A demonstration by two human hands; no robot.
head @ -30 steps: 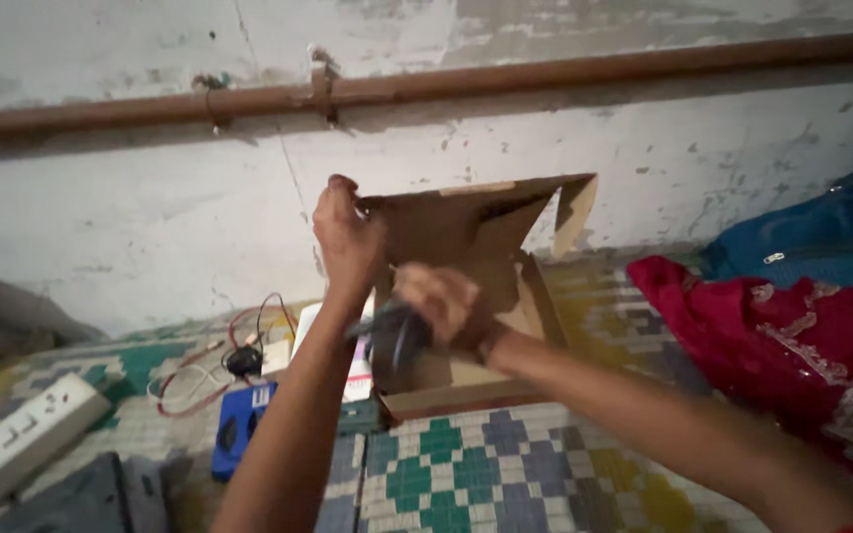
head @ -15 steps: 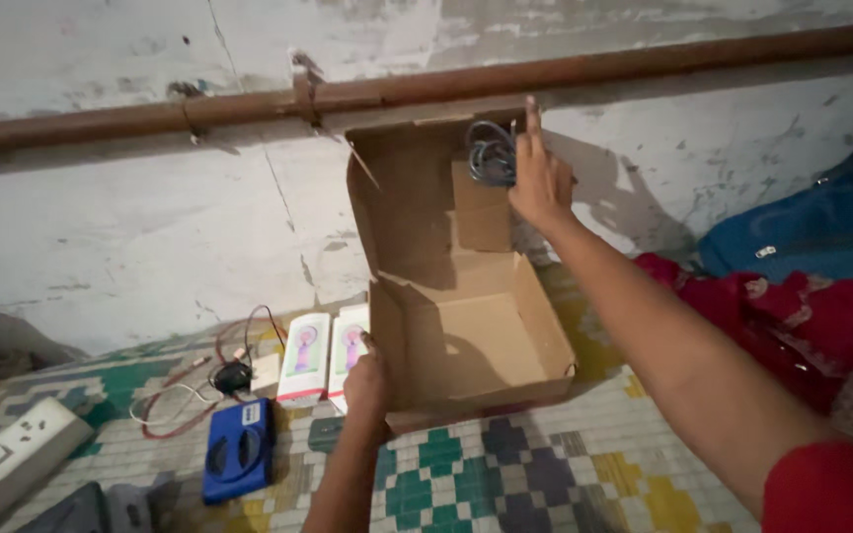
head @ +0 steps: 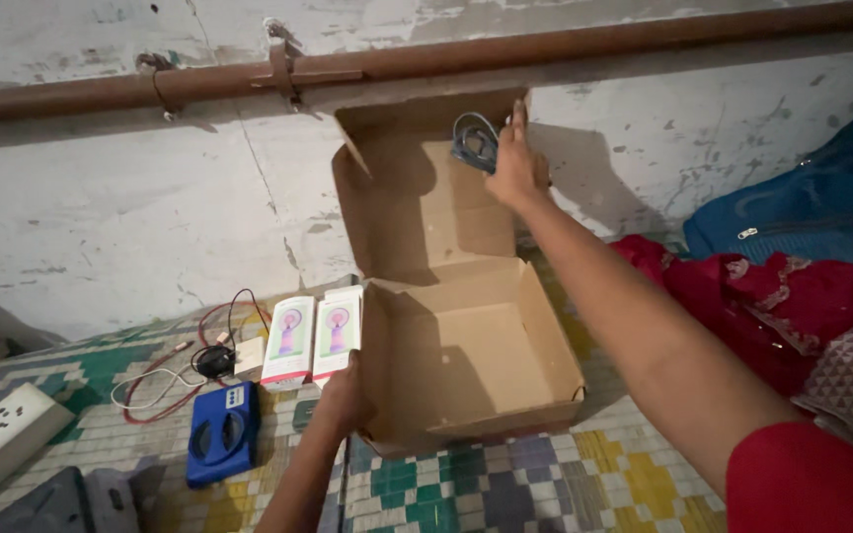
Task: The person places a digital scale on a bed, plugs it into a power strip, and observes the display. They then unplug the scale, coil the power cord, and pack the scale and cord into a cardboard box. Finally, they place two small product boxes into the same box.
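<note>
- Right hand point(head: 517, 163) raised against the upright lid of the open cardboard box point(head: 466, 345), fingers pinching a coiled blue cable point(head: 473, 141).
- Left hand point(head: 343, 400) gripping the box's left wall, just beside two white cartons point(head: 313, 339).
- Blue device point(head: 220, 435) lying on the checked mat point(head: 505, 489).

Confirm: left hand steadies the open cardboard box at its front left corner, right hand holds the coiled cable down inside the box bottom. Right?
Not quite. In the head view the right hand holds the coiled cable up against the raised lid, not down in the box bottom. The rest stands: the left hand steadies the open cardboard box at its front left corner.
</note>
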